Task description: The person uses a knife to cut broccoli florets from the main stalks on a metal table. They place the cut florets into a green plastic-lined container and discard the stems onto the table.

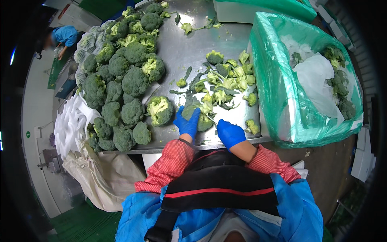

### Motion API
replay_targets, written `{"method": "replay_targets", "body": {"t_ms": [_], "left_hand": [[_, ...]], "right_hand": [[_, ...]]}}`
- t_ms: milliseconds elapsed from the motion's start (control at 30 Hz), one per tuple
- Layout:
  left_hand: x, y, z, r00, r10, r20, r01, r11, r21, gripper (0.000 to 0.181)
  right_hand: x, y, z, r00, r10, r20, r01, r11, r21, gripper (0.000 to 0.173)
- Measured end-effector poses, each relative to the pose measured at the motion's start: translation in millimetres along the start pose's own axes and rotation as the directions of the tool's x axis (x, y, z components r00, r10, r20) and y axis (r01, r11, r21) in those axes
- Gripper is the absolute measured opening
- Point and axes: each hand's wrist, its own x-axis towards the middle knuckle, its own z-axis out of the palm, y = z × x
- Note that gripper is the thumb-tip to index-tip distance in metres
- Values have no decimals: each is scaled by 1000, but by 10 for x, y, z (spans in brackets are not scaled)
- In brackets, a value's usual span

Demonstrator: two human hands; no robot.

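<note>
In a blue glove, my left hand (187,123) grips a broccoli head (205,123) near the front edge of the metal table (193,45). My right hand (231,133), also gloved, is closed around a knife, its handle hidden in the fist. The thin knife blade (212,119) points at the stem side of the held head. Just left of my left hand lies another broccoli head (160,111), its cut stem side up. Beyond both hands spreads a heap of cut stems, leaves and florets (227,79).
Broccoli heads (133,81) are piled along the table's left side, beside white foam net sleeves (74,121). At right stands a box lined with green plastic (272,81), holding ice and broccoli. Another lined box (235,12) is behind. A person in blue (66,35) works far left.
</note>
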Motion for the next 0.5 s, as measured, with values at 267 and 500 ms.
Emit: {"method": "replay_targets", "body": {"t_ms": [267,500], "left_hand": [[-39,-214,-28,985,95,142,-71,984,-164,73],[17,169,-659,859,104,502,258,759,-598,56]], "right_hand": [[333,123,-93,876,180,448,-356,867,348,19],[107,219,29,949,237,209,-312,813,492,21]]}}
